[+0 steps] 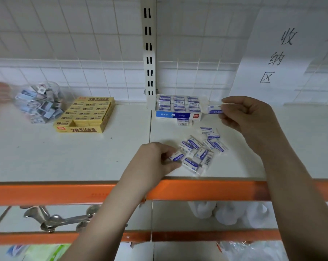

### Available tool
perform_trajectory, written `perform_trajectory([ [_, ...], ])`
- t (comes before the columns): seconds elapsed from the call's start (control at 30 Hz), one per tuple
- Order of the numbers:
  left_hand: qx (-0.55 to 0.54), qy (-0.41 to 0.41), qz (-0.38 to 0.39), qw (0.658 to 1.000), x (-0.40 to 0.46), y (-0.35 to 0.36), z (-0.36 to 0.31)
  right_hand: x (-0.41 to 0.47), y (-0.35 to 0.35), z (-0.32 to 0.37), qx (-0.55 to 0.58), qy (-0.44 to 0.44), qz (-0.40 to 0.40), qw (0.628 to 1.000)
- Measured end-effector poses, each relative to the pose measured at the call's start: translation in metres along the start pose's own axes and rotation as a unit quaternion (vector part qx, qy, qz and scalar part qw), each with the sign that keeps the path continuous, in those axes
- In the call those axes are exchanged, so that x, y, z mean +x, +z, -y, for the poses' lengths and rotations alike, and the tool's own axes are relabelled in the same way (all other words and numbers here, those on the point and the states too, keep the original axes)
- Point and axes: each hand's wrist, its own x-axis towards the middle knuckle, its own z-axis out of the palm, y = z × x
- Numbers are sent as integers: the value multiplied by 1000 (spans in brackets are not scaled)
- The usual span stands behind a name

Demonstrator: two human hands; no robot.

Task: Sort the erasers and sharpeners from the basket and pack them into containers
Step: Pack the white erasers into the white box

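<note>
Two hands work over the white shelf (84,157) in the head view, the only view given. The right hand (248,117) pinches one blue-and-white eraser (215,109) between thumb and fingertips, its long axis lying left-right and pointing toward the blue eraser box (178,115), which sits just to the left of that grip. The box is open and already shows rows of erasers, so the held piece likely goes into a gap at the box's right end; the right hand is clearly the nearer one for that.

The left hand (159,159) has its fingers curled on a second eraser (177,157) at the left edge of the loose eraser pile (202,149), which lies between the two hands and in front of the box.

Farther left stand a yellow eraser box (86,115) and a clear jar (39,102) of small mixed items, blurred.
</note>
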Motion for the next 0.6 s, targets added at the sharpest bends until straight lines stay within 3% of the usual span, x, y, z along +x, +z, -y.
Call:
perform_trajectory([
  [0.1, 32, 33, -26, 999, -6, 0, 2, 2, 5, -4, 14, 22, 14, 1000],
  [0.27, -34, 44, -150, 987, -19, -7, 9, 10, 17, -7, 2, 23, 60, 998],
  [0.6, -26, 46, -246, 968, -34, -29, 23, 73, 78, -25, -213, -54, 111, 969],
])
